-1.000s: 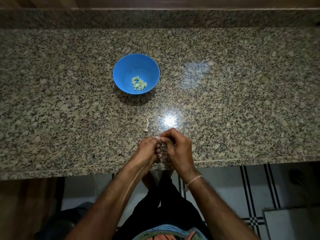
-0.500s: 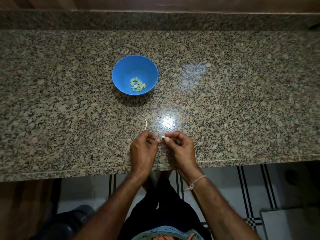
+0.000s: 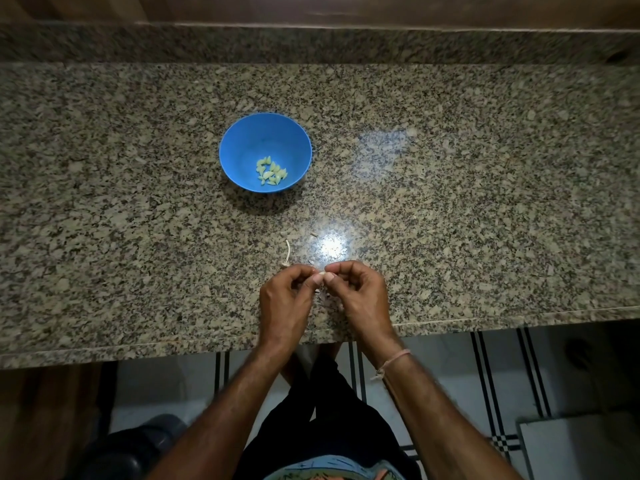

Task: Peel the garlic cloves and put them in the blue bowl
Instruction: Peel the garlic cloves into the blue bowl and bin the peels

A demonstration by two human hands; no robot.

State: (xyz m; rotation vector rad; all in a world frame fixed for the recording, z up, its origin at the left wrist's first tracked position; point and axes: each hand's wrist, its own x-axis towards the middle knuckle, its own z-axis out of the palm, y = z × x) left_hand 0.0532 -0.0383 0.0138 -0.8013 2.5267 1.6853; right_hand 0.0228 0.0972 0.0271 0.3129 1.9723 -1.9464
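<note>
Head view: L hand (image 3: 282,299) and R hand (image 3: 360,296) meet at the fingertips above the near edge of the granite counter (image 3: 485,202). Both pinch one small garlic clove (image 3: 321,273) btwn thumb and forefinger, other fingers curled. Blue bowl (image 3: 249,143) is well apart, approx. 11 o'clock from the grip, w/ peeled cloves (image 3: 271,172) inside. Dry stem (image 3: 287,252) lies just beyond L hand, 12 o'clock.

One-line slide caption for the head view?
Left hand and right hand pinch a garlic clove above the granite counter; peeled cloves lie in the blue bowl.
</note>
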